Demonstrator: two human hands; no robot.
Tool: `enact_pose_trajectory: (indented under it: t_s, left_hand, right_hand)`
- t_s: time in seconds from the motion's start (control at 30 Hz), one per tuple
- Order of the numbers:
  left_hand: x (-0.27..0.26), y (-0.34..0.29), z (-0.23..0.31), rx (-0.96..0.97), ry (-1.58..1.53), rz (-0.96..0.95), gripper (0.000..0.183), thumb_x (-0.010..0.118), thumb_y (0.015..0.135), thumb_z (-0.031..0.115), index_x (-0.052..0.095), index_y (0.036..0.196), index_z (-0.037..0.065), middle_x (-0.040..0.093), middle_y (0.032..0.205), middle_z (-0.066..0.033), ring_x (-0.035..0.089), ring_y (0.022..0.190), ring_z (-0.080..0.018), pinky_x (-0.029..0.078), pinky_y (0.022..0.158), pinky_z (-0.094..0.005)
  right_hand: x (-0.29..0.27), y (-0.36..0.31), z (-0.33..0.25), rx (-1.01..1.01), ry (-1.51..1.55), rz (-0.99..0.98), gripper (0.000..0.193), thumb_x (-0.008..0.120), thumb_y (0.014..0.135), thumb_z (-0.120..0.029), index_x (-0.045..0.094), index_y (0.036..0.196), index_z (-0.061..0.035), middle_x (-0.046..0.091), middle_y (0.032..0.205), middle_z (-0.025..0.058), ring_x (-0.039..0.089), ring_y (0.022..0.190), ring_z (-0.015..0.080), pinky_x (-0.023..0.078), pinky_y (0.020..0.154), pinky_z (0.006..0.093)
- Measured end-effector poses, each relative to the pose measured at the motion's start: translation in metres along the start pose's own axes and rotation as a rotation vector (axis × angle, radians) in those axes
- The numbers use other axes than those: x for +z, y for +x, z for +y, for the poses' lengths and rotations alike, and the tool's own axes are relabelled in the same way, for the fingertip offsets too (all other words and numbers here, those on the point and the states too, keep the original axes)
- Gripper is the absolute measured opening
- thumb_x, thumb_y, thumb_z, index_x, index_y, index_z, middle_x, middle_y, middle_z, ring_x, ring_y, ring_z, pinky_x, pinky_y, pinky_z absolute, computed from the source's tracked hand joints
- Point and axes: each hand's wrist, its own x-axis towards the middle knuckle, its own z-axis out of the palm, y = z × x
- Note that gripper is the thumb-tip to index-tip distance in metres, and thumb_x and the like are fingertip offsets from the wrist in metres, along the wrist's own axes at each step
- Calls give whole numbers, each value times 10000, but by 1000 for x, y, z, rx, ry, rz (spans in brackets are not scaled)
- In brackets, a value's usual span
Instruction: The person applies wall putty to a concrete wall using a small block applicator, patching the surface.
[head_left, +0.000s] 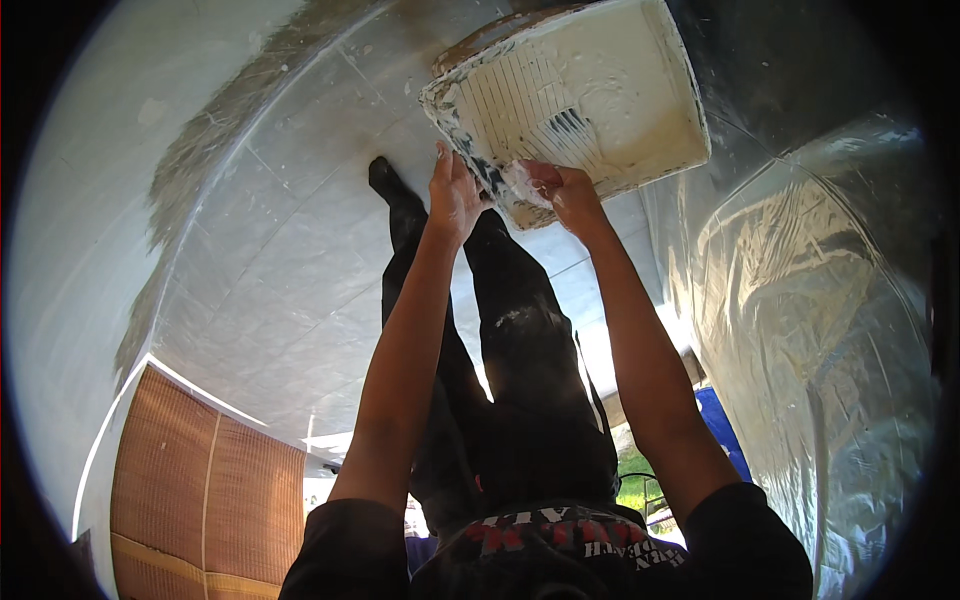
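Observation:
A paint tray [640, 90] coated with cream paint, with ridges across its left part, is at the top of the view, ahead of me. My left hand [457, 198] is at the tray's near left corner, thumb stretched up and apart; some of its fingers are partly hidden, and I cannot tell whether it bears on the tray. At the tray's near edge, my right hand [570, 197] has its fingers closed on something smeared with white paint. What that is cannot be made out. Dark marks show through the paint on the ridges.
A brown rounded object [470, 48] shows behind the tray's far left edge. Shiny plastic sheeting [790, 300] hangs at the right. Grey floor tiles [290, 240] lie around my legs, beside a pale wall [90, 230] at the left. A brown woven blind [205, 480] is at lower left.

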Motion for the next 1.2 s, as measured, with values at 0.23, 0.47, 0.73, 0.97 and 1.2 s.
enact_pose_trajectory:
  t_s: [0.23, 0.47, 0.73, 0.97, 1.2]
  left_hand:
    - [-6, -11, -10, -87, 33, 37, 1001, 248, 917, 812, 36, 1616, 127, 112, 1674, -136, 124, 1521, -419, 69, 1147, -727]
    - [2, -5, -10, -45, -33, -49, 1022, 252, 906, 827, 40, 1619, 125, 123, 1672, -143, 164, 1504, -439, 79, 1120, -761]
    - [-1, -9, -12, -37, 166, 159, 985, 300, 924, 796, 1, 1621, 168, 39, 1691, -138, -22, 1541, -409, -33, 1141, -712]
    - [-21, -31, 25, 288, 455, 137, 825, 261, 1032, 634, 23, 1618, 104, 41, 1696, -121, -3, 1561, -298, -11, 1228, -460]
    - [125, -151, 140, 828, 1325, 205, 763, 330, 1066, 510, 126, 1582, -14, 74, 1668, -227, -16, 1540, -418, -16, 1226, -521]
  right_hand:
    - [38, -28, 22, -153, -261, 223, 252, 567, 819, 51, 705, 1029, 51, 751, 1023, 168, 722, 934, 293, 534, 821, 360]
    - [28, -25, 37, -92, -227, 158, 392, 447, 838, 157, 665, 1160, 105, 734, 1113, 104, 662, 968, 143, 498, 867, 255]
    - [-8, -45, -26, 89, 17, 37, 331, 616, 869, 33, 679, 1194, 13, 678, 959, 22, 600, 840, 92, 487, 756, 252]
    - [-36, -84, -87, -4, 532, -77, 465, 647, 803, 0, 600, 1264, 39, 663, 1050, 61, 604, 804, 144, 509, 696, 279]
    - [-20, -119, -192, -257, 700, -219, 423, 624, 790, 30, 602, 1213, 17, 657, 1038, 58, 662, 917, 191, 544, 771, 295]
